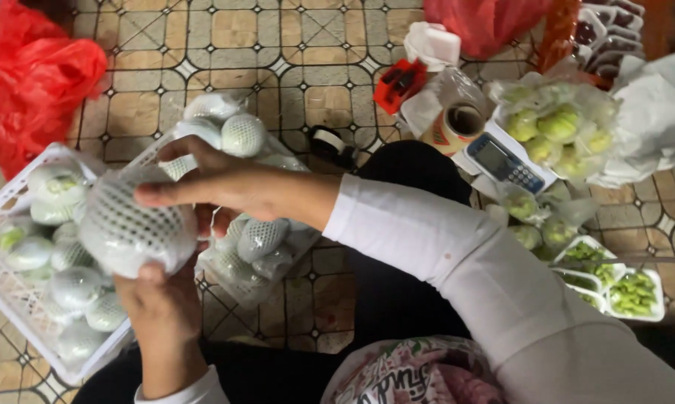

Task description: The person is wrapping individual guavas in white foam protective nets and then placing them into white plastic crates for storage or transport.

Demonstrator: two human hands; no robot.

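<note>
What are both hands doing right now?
Left hand: closed on the net-wrapped fruit from below.
Right hand: gripping the same fruit from above.

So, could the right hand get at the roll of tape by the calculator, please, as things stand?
Probably not freely: the right hand is busy, gripping the net-wrapped fruit together with the left hand. The tape roll lies unobstructed on the person's right, so it would need to let go first.

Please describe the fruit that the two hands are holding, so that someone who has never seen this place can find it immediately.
Start at the white plastic crate on the tiled floor at the left. Just above its right side, the left hand and right hand hold one round fruit in white foam netting. Unlike its neighbours, it is lifted and looks largest.
</note>
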